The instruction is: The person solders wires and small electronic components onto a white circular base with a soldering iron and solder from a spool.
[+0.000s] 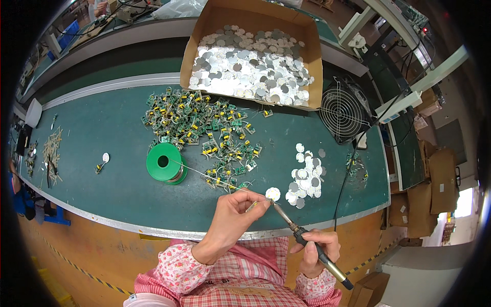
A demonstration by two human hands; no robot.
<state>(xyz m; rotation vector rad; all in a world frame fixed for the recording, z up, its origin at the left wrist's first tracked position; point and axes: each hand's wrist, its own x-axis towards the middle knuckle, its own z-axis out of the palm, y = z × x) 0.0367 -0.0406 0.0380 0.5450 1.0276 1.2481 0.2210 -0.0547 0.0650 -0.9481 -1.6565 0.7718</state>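
Pinching solder wire (215, 178), the left hand (233, 214) faces a soldering iron (298, 234) the right hand (328, 243) grips.

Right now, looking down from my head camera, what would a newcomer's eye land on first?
Probably the open cardboard box at the top middle, filled with bright white and grey discs. Next, the green spool left of centre, just below a heap of small circuit boards. Then, lower right of centre, the soldering iron in the right hand, its tip by a white disc.
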